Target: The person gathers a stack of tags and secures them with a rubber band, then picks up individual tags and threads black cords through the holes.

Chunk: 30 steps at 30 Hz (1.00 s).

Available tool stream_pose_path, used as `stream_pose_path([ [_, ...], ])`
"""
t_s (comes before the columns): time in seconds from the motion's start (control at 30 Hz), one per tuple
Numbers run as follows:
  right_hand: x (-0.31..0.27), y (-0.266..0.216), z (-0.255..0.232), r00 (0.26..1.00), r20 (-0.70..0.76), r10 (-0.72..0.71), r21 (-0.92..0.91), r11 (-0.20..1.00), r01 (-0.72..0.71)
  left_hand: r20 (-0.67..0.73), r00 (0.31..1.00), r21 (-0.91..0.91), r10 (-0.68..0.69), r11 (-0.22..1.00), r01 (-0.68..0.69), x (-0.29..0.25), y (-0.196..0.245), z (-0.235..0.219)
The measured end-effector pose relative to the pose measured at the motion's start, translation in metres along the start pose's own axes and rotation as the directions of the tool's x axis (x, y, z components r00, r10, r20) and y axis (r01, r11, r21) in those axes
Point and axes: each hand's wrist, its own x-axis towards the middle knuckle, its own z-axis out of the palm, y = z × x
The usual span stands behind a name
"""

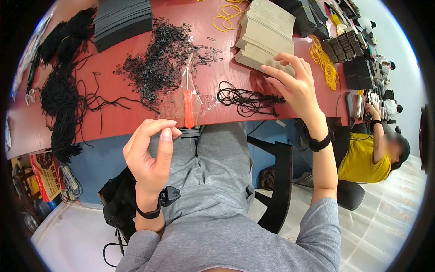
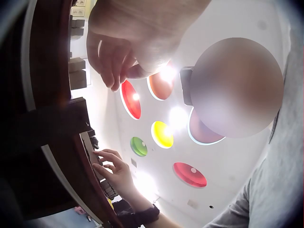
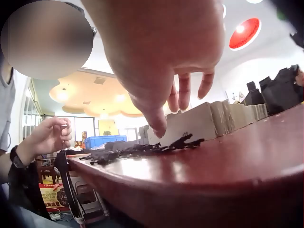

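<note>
My right hand (image 1: 297,86) reaches over the near end of a stack of grey-beige cards (image 1: 265,34), its fingers spread and slightly bent. In the right wrist view the thumb points down beside the grey stack (image 3: 190,124), and nothing shows between the fingers. Just off the table's front edge is my left hand (image 1: 149,152), fingers loosely bent and thumb raised, with nothing seen in its grasp. Close to its fingertips, a small pile of dark strips (image 1: 190,133) shows at the table edge above my lap. A bundle of black cord (image 1: 247,99) lies below the right hand.
On the red table (image 1: 113,115) lie an orange-handled tool (image 1: 188,109), a heap of black safety pins (image 1: 156,63), black tasselled cords (image 1: 61,99) and a dark card stack (image 1: 122,22). Yellow rubber bands (image 1: 322,63) lie to the right. A person in yellow (image 1: 367,156) sits at the far right.
</note>
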Motion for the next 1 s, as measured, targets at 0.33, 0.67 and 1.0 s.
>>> stream_pose_path([
  [0.33, 0.001, 0.006, 0.009, 0.986, -0.101, 0.131, 0.038, 0.991, -0.127, -0.065, 0.998, 0.002, 0.026, 1.0, -0.026, 0.002, -0.004, 0.002],
  [0.67, 0.006, 0.02, -0.008, 0.96, 0.125, 0.25, 0.378, 0.882, -0.279, -0.05, 0.999, 0.031, -0.007, 0.999, 0.008, 0.009, -0.001, -0.003],
  [1.0, -0.02, 0.001, 0.006, 0.994, -0.107, 0.014, 0.106, 0.994, -0.003, 0.126, 0.971, 0.12, 0.204, 0.968, -0.219, 0.034, 0.036, 0.016],
])
